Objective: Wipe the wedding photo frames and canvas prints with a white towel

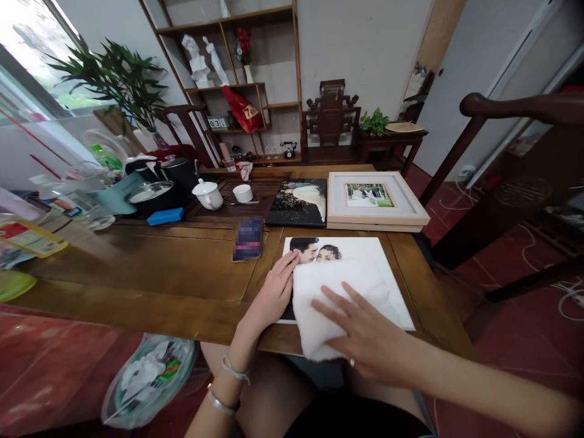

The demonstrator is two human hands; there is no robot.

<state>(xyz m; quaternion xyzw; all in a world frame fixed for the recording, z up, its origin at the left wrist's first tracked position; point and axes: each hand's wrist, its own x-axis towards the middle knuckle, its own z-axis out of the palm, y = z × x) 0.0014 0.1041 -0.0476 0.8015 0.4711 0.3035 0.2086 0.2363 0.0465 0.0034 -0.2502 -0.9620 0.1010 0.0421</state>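
Observation:
A white-edged photo panel point(360, 249) showing two people lies flat on the wooden table before me. Over its middle and front edge spreads a folded white cloth point(314, 322). My right hand point(360, 328) rests on the cloth with fingers spread, a ring on one finger. Along the panel's left side, my left hand point(276, 289) lies with straight fingers, its fingertips on the picture beside the cloth. Much of the picture is hidden beneath cloth and hands. Behind the panel are a dark photo panel point(296, 204) and a light-framed photo point(371, 198).
A phone point(247, 239) lies left of the panel. Farther back stand a lidded white cup point(208, 194), a small white cup point(243, 193) and a blue sponge point(165, 216). Bottles and pots crowd the table's left end. A lined trash bin point(150, 383) stands below the front edge.

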